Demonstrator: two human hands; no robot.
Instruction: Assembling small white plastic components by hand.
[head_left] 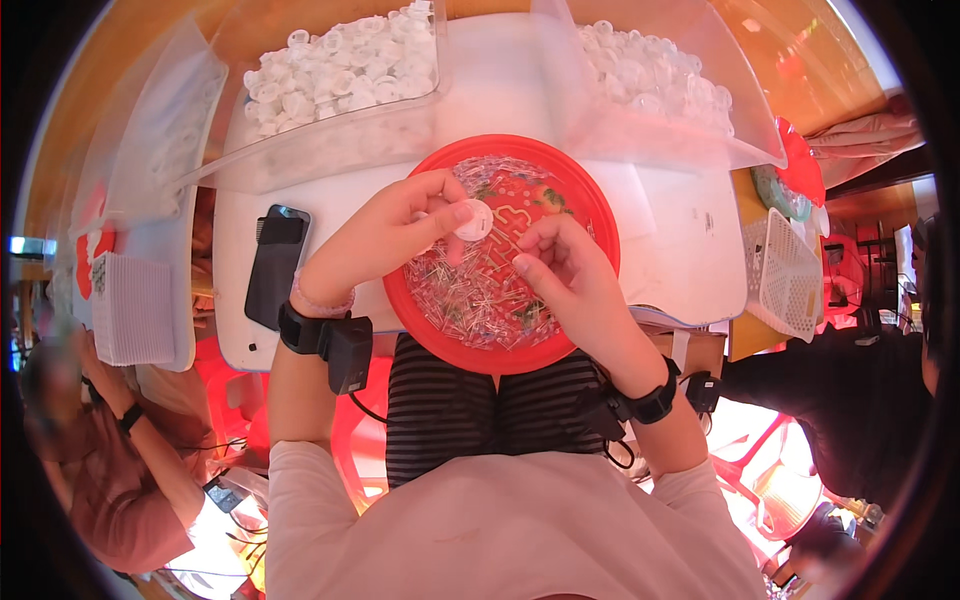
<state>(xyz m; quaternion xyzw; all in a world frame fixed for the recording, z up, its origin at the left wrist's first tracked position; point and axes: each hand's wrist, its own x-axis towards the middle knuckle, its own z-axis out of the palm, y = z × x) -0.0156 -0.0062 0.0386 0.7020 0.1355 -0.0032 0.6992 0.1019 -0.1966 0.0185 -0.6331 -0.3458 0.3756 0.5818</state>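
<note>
Over red plate (590,215), left hand (395,235) pinches small white round cap (474,220) w/ fingertips, flat face toward camera; long axis can't tell. Right hand (565,270) fingers curled, grasp unclear. Plate holds clear thin pins (470,295). Two clear bins (330,140) hold white caps. White table (680,250), black phone (276,265) at left.

Probably a small assembly workshop: bins of white plastic caps (340,70), co-workers alongside.
</note>
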